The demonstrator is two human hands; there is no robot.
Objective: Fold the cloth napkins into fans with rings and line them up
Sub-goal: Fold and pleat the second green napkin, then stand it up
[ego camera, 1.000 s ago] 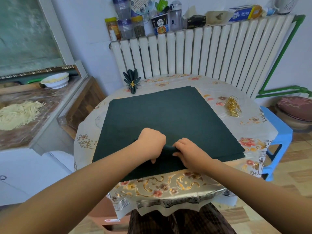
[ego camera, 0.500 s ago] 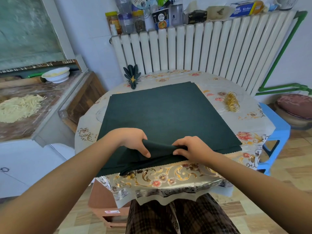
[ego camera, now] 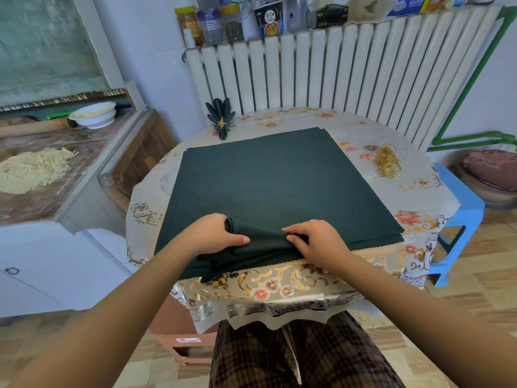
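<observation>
Single head-worn wide-angle view, looking forward and down, close over table [ego camera: 419, 189] near edge; no second view

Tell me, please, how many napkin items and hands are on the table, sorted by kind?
Finished napkin fan: 1
Flat napkin stack: 1
Pile of gold rings: 1
Hands gripping the napkin: 2, left hand and right hand
Total: 5

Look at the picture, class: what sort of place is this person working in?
Most likely a home kitchen or dining corner. Cut noodles lie on a floured counter beside a white bowl, jars of food crowd the radiator top, and the table wears a floral cover.
</observation>
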